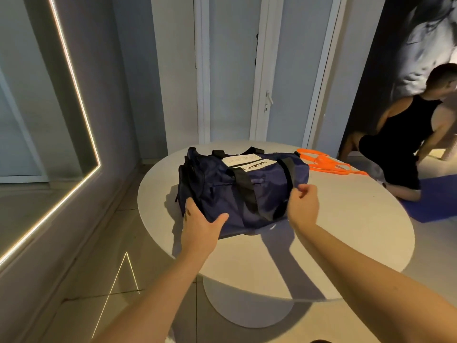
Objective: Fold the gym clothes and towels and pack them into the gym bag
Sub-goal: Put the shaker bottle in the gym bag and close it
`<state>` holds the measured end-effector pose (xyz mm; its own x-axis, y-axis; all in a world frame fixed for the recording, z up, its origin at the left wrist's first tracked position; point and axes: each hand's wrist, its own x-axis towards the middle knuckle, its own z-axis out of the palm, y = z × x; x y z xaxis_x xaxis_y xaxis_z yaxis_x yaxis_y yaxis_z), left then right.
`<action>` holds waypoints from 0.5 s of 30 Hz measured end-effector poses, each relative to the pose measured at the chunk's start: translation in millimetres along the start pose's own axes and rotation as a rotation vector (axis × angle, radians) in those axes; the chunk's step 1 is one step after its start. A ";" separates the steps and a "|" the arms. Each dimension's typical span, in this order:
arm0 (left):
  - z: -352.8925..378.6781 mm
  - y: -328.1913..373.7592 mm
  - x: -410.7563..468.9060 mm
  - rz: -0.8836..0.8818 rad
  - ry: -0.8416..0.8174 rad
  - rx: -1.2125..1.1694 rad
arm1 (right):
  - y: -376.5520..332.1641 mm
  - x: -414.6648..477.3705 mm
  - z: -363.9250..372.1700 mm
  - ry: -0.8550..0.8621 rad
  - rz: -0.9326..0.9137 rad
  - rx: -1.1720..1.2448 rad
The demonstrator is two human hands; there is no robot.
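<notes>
A navy gym bag (230, 184) with black straps and a white label lies on the round white table (346, 243). My left hand (201, 225) grips the bag's near left end, thumb over the top and fingers hidden behind the fabric. My right hand (303, 204) is at the bag's near right end, fingers curled and pinching something small at the black strap; what it pinches is too small to tell. The bag looks closed. No clothes or towels show outside it.
Orange straps (326, 163) lie at the table's far right edge. A person in black (400, 142) kneels on a blue mat (435, 204) beyond the table on the right. White doors stand behind, and a lit mirror frame is on the left wall.
</notes>
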<state>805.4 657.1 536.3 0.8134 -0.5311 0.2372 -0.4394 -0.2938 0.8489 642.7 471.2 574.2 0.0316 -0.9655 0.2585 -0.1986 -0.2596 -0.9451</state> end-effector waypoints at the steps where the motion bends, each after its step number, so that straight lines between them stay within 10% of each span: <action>1: 0.8 0.6 7.5 -0.004 0.033 -0.012 | 10.2 11.1 -2.7 0.008 0.051 -0.028; 15: 31.9 -20.7 167.1 -0.019 0.003 -0.039 | 45.6 103.1 47.7 -0.141 0.103 0.076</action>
<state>938.3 549.0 543.3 0.8226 -0.5233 0.2225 -0.4089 -0.2723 0.8710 683.6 358.8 548.2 0.1532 -0.9791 0.1336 -0.1333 -0.1544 -0.9790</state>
